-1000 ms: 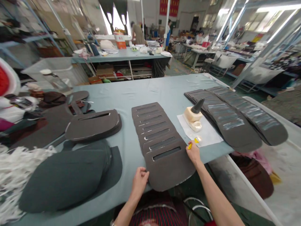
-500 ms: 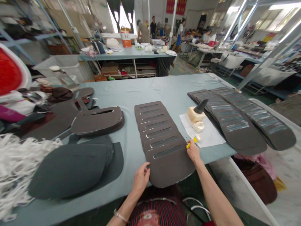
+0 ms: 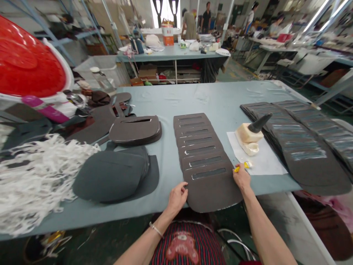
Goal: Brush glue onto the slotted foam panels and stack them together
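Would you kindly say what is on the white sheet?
On the white sheet: a cream container with a black cone; a yellow brush overlaps one edge, contact unclear. Whatever the container covers is hidden.

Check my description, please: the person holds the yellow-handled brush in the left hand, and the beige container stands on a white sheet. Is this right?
One detail is wrong: the yellow-handled brush is in the right hand, as the head view shows. The beige container does stand on a white sheet.

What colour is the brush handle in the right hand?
Yellow; the brush handle shows best in the head view.
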The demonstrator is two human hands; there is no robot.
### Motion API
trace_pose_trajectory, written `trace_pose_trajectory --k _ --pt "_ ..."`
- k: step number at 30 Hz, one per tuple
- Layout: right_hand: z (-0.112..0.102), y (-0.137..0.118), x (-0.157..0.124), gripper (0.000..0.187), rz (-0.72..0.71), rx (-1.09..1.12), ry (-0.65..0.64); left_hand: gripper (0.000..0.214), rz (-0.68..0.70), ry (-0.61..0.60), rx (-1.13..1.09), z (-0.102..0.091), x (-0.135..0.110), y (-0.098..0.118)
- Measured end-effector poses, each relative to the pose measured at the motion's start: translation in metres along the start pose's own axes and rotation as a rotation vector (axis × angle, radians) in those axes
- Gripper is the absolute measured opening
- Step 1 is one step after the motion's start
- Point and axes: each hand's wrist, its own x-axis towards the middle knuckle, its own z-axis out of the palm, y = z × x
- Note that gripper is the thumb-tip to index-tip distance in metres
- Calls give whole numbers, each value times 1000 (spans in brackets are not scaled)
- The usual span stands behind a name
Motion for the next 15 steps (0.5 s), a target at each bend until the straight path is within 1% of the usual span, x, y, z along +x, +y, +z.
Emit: trace_pose_trajectory --k 4,8,15 --pt "-2 -2 -3 31 -17 -13 15 32 -6 -7 28 0 0 2" --pt "-6 -4 -6 28 -24 -14 26 31 -13 6 48 3 1 -1" --pt "-13 -9 -11 26 -21 1 10 30 -63 23 77 5 1 1"
